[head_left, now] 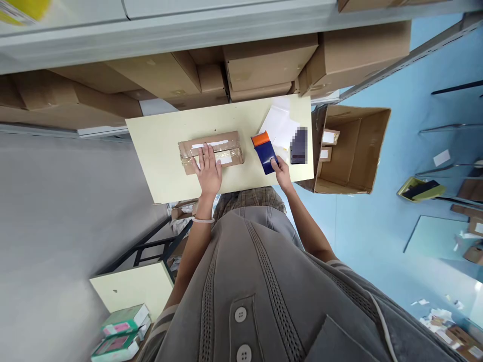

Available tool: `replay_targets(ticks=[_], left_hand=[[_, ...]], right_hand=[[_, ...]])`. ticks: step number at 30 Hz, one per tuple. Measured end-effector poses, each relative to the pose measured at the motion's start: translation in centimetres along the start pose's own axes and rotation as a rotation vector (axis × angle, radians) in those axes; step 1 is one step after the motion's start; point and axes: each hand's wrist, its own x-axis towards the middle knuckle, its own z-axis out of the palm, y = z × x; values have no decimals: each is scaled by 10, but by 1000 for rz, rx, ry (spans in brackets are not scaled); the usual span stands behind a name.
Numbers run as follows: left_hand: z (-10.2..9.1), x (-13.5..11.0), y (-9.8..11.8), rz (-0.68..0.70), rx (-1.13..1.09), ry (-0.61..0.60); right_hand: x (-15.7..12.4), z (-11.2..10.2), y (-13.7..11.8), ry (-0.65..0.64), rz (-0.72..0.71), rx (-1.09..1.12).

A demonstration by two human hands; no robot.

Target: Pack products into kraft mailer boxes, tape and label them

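A small taped cardboard box (236, 142) with white label strips lies on the pale tabletop (158, 146). My left hand (209, 175) rests flat on top of it, fingers spread. To the right, my right hand (281, 174) grips the lower corner of a flat, dark blue object with an orange end (265, 155); its exact kind is unclear. Its thumb lies over the blue face and the other fingers are mostly hidden beneath. White papers (279, 125) lie just beyond the blue object. A dark, pixelated item (299, 148) sits at the table's right side.
A large open carton (347, 186) with small labelled boxes inside stands against the table's right end. Cardboard boxes (264, 65) fill the shelf behind the table. Green and white boxes (121, 332) sit at lower left. Racks and scattered packaging occupy the blue floor (362, 241) side.
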Motion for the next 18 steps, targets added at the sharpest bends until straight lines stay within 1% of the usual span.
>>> replay_targets(ticks=[5, 7, 9, 11, 13, 18], left_hand=[[-3, 1, 0, 36, 47, 13], [-4, 2, 0, 50, 65, 11], [-4, 2, 0, 51, 67, 6], [-5, 2, 1, 37, 62, 2], [-6, 2, 3, 24, 56, -4], [-7, 2, 7, -2, 2, -29]], right_hand=[[21, -6, -51, 94, -72, 124], [33, -4, -68, 135, -71, 135], [45, 0, -84, 147, -52, 128], [56, 5, -99, 117, -50, 112], [66, 13, -110, 62, -78, 83], [82, 33, -123, -42, -176, -102]])
